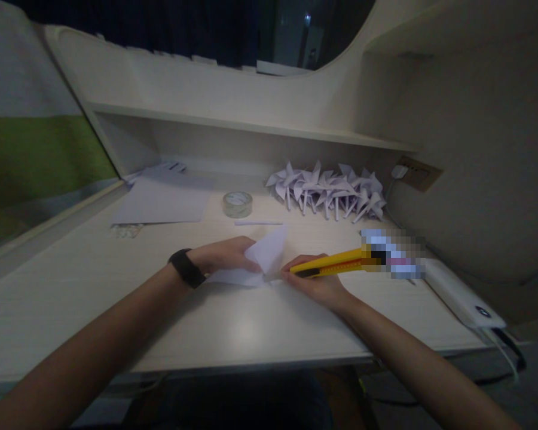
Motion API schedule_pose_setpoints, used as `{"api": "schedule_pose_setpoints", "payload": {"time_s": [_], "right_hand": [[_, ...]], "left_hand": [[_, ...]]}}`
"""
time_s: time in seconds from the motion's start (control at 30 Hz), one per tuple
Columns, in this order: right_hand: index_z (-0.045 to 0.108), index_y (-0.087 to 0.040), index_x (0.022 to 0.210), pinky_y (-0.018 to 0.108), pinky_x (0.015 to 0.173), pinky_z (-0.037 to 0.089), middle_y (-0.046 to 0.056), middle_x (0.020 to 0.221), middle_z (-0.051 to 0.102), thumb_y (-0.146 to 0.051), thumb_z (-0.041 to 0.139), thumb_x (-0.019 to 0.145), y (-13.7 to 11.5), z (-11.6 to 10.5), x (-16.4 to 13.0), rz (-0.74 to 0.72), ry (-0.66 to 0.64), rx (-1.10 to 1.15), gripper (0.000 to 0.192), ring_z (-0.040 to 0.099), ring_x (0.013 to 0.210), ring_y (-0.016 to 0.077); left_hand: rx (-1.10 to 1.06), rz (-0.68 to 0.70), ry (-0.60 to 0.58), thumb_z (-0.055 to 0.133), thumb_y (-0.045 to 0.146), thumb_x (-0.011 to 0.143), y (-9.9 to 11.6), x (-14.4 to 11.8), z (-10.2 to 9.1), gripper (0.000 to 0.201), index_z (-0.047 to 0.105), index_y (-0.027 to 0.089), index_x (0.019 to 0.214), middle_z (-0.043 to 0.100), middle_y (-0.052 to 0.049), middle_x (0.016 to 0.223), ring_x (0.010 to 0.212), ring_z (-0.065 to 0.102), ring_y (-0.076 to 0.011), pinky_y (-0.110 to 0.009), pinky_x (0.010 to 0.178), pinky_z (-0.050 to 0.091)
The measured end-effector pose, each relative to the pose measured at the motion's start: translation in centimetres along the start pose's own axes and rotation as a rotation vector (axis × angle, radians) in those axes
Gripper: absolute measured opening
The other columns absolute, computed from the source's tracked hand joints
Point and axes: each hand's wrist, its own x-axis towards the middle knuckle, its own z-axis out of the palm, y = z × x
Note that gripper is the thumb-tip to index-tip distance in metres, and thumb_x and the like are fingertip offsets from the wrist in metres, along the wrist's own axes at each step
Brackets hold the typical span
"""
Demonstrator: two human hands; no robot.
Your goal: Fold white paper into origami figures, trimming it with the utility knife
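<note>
Dim light falls on a pale wood-grain tabletop (94,280) set under a low cream shelf. At its middle lies a folded white paper sheet (262,258), one flap raised. The left hand (226,255), a black band on its wrist, presses down flat on the sheet's left side, fingers spread over the fold. The right hand (316,282) is closed around a yellow utility knife (334,263), whose tip sits at the sheet's right corner; whether the blade is out cannot be told.

Thin paper like this looks light, limp and easy to tear or slide, so it probably wants holding flat near the cut line, with fingers clear of the blade; the knife is best held by its stiff plastic body.

Behind stand one clear roll of tape (237,204), a heap of white paper pinwheels (329,190) too crowded to count, a small stack of loose white sheets (164,200), and one white power strip (459,294) at the right edge.
</note>
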Motion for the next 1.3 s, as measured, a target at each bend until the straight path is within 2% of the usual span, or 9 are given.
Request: {"api": "schedule_pose_setpoints", "payload": {"time_s": [0.33, 0.5, 0.87, 1.0, 1.13, 1.23, 1.3], "right_hand": [[0.07, -0.016, 0.075, 0.024, 0.058, 0.05, 0.005, 0.073, 0.07, -0.03, 0.067, 0.078, -0.13, -0.08, -0.09, -0.034, -0.025, -0.005, 0.015, 0.063, 0.063, 0.0152], [0.071, -0.016, 0.076, 0.023, 0.055, 0.048, 0.005, 0.07, 0.07, -0.028, 0.068, 0.078, -0.12, -0.16, -0.14, -0.042, -0.04, -0.01, 0.013, 0.062, 0.059, 0.0141], [0.071, -0.015, 0.077, 0.023, 0.055, 0.049, 0.005, 0.072, 0.071, -0.028, 0.067, 0.078, -0.05, -0.11, -0.24, -0.059, -0.047, -0.005, 0.013, 0.062, 0.06, 0.0146], [0.071, -0.015, 0.077, 0.024, 0.057, 0.05, 0.006, 0.073, 0.071, -0.03, 0.067, 0.079, -0.24, -0.13, -0.23, -0.052, -0.04, -0.006, 0.015, 0.063, 0.062, 0.015], [0.071, -0.016, 0.077, 0.025, 0.057, 0.05, 0.006, 0.073, 0.071, -0.031, 0.066, 0.079, -0.28, -0.16, -0.28, -0.034, -0.043, -0.022, 0.016, 0.063, 0.062, 0.0158], [0.071, -0.016, 0.077, 0.025, 0.056, 0.05, 0.006, 0.073, 0.071, -0.033, 0.066, 0.079, -0.05, -0.12, -0.29, -0.032, -0.041, -0.022, 0.017, 0.063, 0.061, 0.0156], [0.071, -0.016, 0.076, 0.024, 0.056, 0.05, 0.006, 0.073, 0.071, -0.033, 0.067, 0.078, 0.12, -0.08, -0.25, -0.039, -0.035, -0.021, 0.017, 0.063, 0.06, 0.0154]], "left_hand": [[-0.062, 0.047, -0.016, 0.07, 0.028, 0.069, -0.23, -0.09, 0.39, 0.031, 0.067, 0.014, 0.095, 0.07, -0.006, 0.085, 0.063, 0.061, -0.0156, -0.024, 0.055, 0.044], [-0.111, 0.01, 0.015, 0.072, 0.028, 0.067, -0.08, -0.3, 0.49, 0.03, 0.067, 0.014, 0.094, 0.07, -0.005, 0.081, 0.06, 0.059, -0.0146, -0.023, 0.051, 0.042], [-0.165, -0.019, 0.027, 0.072, 0.03, 0.068, -0.68, -0.48, 0.55, 0.036, 0.067, 0.015, 0.1, 0.07, -0.006, 0.088, 0.065, 0.061, -0.0167, -0.026, 0.056, 0.044], [-0.12, -0.046, 0.071, 0.073, 0.032, 0.066, -0.77, -0.52, 0.46, 0.039, 0.067, 0.014, 0.1, 0.07, -0.008, 0.091, 0.068, 0.062, -0.0183, -0.027, 0.057, 0.044], [-0.092, 0.002, 0.058, 0.072, 0.034, 0.067, -0.73, -0.45, 0.39, 0.042, 0.065, 0.014, 0.103, 0.07, -0.008, 0.093, 0.071, 0.061, -0.019, -0.028, 0.06, 0.044], [-0.014, 0.044, 0.089, 0.073, 0.034, 0.064, -0.36, -0.37, 0.45, 0.045, 0.065, 0.014, 0.103, 0.069, -0.008, 0.097, 0.076, 0.061, -0.0205, -0.029, 0.065, 0.044], [0.067, 0.026, 0.122, 0.073, 0.033, 0.062, 0.07, -0.34, 0.58, 0.046, 0.066, 0.013, 0.103, 0.069, -0.009, 0.099, 0.079, 0.061, -0.0219, -0.03, 0.067, 0.044]]}}
